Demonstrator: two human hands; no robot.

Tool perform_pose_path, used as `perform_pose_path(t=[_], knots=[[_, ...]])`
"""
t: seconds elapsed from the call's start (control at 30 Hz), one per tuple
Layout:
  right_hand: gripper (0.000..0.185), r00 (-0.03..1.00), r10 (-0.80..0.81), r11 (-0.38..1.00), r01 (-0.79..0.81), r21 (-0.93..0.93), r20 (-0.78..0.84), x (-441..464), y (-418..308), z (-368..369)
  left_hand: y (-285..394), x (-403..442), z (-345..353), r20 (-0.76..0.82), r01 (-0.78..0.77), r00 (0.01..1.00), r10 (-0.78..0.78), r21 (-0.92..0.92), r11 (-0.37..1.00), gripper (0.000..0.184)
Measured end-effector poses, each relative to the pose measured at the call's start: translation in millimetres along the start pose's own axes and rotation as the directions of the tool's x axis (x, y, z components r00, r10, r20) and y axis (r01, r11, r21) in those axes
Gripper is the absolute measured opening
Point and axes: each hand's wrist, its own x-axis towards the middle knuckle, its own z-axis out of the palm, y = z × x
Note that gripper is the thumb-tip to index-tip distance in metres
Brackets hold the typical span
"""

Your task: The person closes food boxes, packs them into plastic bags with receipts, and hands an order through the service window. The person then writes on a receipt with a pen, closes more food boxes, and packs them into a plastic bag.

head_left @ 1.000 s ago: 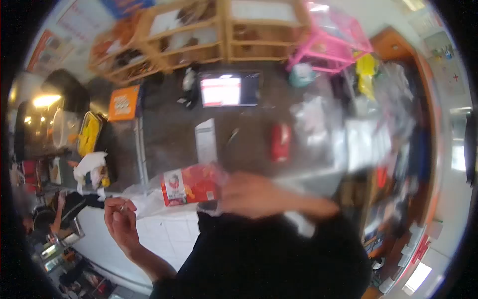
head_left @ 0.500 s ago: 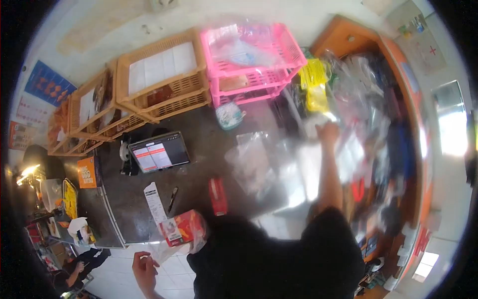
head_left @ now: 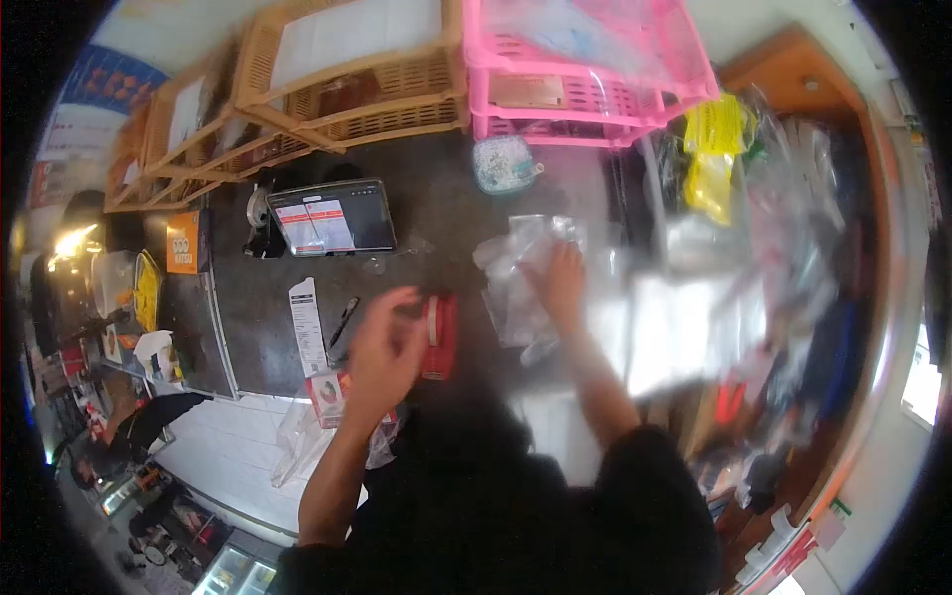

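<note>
My right hand (head_left: 561,286) is over a pile of clear plastic bags (head_left: 516,307) on the dark counter. Its thumb points left, apart from the fingers, which touch or nearly touch the bags. My left hand (head_left: 382,347), blurred, is beside a red stapler-like object (head_left: 441,342), with thumb and fingers apart. Whether it touches the red thing is unclear. Below my left forearm, a red printed box (head_left: 327,399) sits in a clear bag at the counter's front edge, partly hidden by the arm.
A tablet (head_left: 332,218) stands on the counter (head_left: 426,208), behind a paper receipt (head_left: 307,327) and a pen (head_left: 344,320). Brown racks (head_left: 392,94) and a pink rack (head_left: 555,124) line the back, near a small tin (head_left: 504,165). Yellow packets (head_left: 712,149) and plastic bags fill the right.
My right hand has come left from the yellow packets to the clear bags. My left hand has risen from beside the boxed item to the red object. The view has shifted.
</note>
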Motion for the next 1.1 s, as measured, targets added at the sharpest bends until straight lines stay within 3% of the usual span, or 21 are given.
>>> perform_pose_path(t=[0.07, 0.1, 0.17, 0.23, 0.27, 0.37, 0.4, 0.43, 0.5, 0.53, 0.63, 0.7, 0.73, 0.77, 0.83, 0.9, 0.93, 0.97, 1.0, 1.03, 1.1], knots=[[0.021, 0.994, -0.095, 0.993, 0.09, -0.073, -0.058, -3.2, 8.7, 13.9, -44.0, 30.3, 55.8, 0.15, 0.009, 0.989, -0.016, 0.046, 0.999, 0.042], [0.02, 0.999, 0.017, 0.993, -0.013, 0.113, -0.039, -2.0, 16.4, 4.3, -55.7, 46.3, 82.7, 0.188, 0.001, 0.982, -0.02, 0.1, 0.995, 0.044], [0.018, 0.994, 0.112, 0.954, -0.11, 0.279, 0.008, -2.3, 22.9, -28.4, -75.6, 77.6, 133.6, 0.142, -0.031, 0.99, -0.001, 0.222, 0.974, 0.047], [0.025, 0.967, 0.186, 0.885, -0.243, 0.399, 0.175, 9.5, 19.5, -77.7, -86.0, 93.2, 180.2, -0.096, 0.0, 0.995, 0.032, 0.323, 0.946, 0.055], [0.022, 0.996, 0.078, 0.942, -0.062, 0.331, -0.035, 4.8, 34.9, -73.6, -92.7, 98.6, 195.4, -0.103, 0.003, 0.994, 0.03, 0.308, 0.951, 0.055], [0.022, 0.975, 0.161, 0.858, -0.214, 0.466, 0.151, 10.7, 37.9, -146.7, -91.3, 117.1, 226.6, 0.074, -0.066, 0.996, 0.044, 0.322, 0.945, 0.061], [0.023, 0.929, 0.24, 0.56, -0.371, 0.741, 0.283, 10.7, 53.7, -151.9, -86.2, 122.3, 234.6, 0.172, 0.091, 0.98, -0.095, 0.03, 0.995, 0.058], [0.023, 0.928, 0.249, 0.569, -0.371, 0.734, 0.276, 10.7, 59.9, -160.3, -81.9, 122.4, 243.5, 0.315, 0.276, 0.929, -0.195, -0.238, 0.931, 0.056], [0.021, 0.903, 0.205, 0.607, -0.419, 0.675, 0.377, 17.7, 62.3, -182.1, -47.9, 97.1, 260.1, 0.317, 0.203, 0.946, -0.071, -0.406, 0.891, 0.05], [0.019, 0.953, 0.052, 0.761, -0.231, 0.606, 0.297, 18.4, 60.1, -189.2, -31.1, 87.5, 260.3, 0.291, 0.141, 0.956, 0.032, -0.553, 0.821, 0.045], [0.015, 0.96, -0.069, 0.889, -0.065, 0.453, 0.272, 20.8, 70.3, -199.6, 11.6, 84.7, 220.3, 0.385, 0.241, 0.918, -0.099, -0.34, 0.909, 0.036], [0.011, 0.969, -0.009, 0.875, -0.11, 0.471, 0.245, 31.2, 116.2, -215.3, 1.1, 74.0, 218.3, 0.145, -0.024, 0.985, 0.096, -0.434, 0.9, 0.031], [0.009, 0.952, -0.218, 0.973, 0.195, 0.124, 0.216, 46.3, 159.7, -230.6, 1.1, 76.2, 213.2, 0.237, 0.161, 0.971, -0.015, -0.609, 0.777, 0.028], [0.012, 0.978, 0.151, 0.987, -0.141, 0.077, -0.145, 46.4, 168.7, -247.1, 0.9, 76.5, 209.1, 0.351, 0.338, 0.931, -0.099, -0.731, 0.593, 0.026], [0.014, 0.709, -0.211, 0.882, -0.159, -0.444, -0.673, 58.6, 128.2, -303.0, 31.4, 63.5, 175.5, 0.372, 0.369, 0.921, -0.12, -0.728, 0.578, 0.025], [0.022, 0.889, 0.238, 0.94, -0.108, 0.325, -0.392, 47.6, 69.5, -301.1, 47.5, 59.1, 157.9, 0.392, 0.353, 0.917, -0.073, -0.715, 0.604, 0.027], [0.028, 0.974, 0.223, 0.807, -0.206, 0.553, 0.036, 38.7, 33.0, -288.8, 46.5, 58.0, 155.9, 0.395, 0.354, 0.916, -0.072, -0.71, 0.609, 0.027], [0.036, 0.992, 0.111, 0.824, -0.126, 0.553, 0.06, 21.9, 20.9, -238.4, 45.7, 59.4, 154.6, 0.449, 0.379, 0.888, -0.097, -0.597, 0.707, 0.029], [0.034, 0.947, 0.124, 0.678, -0.298, 0.671, 0.296, 19.9, -54.5, -263.6, 46.0, 60.0, 153.6, 0.492, 0.389, 0.861, -0.128, -0.475, 0.789, 0.032], [0.029, 0.949, 0.101, 0.729, -0.275, 0.627, 0.299, 12.1, -53.6, -234.6, 49.2, 54.2, 149.9, 0.487, 0.383, 0.864, -0.125, -0.477, 0.791, 0.032], [0.022, 0.95, 0.13, 0.725, -0.287, 0.627, 0.285, 5.2, -72.6, -228.6, 55.5, 46.6, 133.9, 0.2, 0.255, 0.964, -0.175, -0.512, 0.82, 0.028]])
